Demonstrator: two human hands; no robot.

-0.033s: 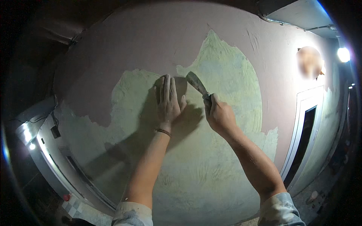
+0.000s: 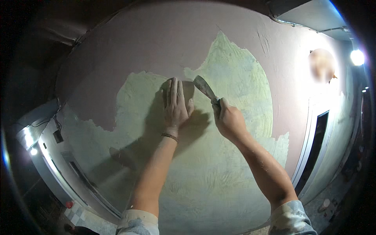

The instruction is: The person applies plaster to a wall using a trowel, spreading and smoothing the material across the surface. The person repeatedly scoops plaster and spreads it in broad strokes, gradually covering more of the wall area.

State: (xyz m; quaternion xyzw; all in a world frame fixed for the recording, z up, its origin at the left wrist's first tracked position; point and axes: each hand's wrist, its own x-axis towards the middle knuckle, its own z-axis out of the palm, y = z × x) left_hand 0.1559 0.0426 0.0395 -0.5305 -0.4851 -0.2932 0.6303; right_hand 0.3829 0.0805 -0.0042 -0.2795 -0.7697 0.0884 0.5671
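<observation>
Gripping scraper (image 2: 205,88) by handle (image 2: 216,101): right hand (image 2: 229,119), fingers curled tight. Blade (image 2: 201,83) points up and left, near pink paint (image 2: 156,43) edge. Left hand (image 2: 178,111) flat, fingers straight, up by wall (image 2: 219,168), just left of blade.

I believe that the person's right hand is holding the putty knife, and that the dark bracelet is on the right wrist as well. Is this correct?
Not entirely: the head view shows the dark bracelet on the wrist of the left hand. The right hand does hold the putty knife.
</observation>
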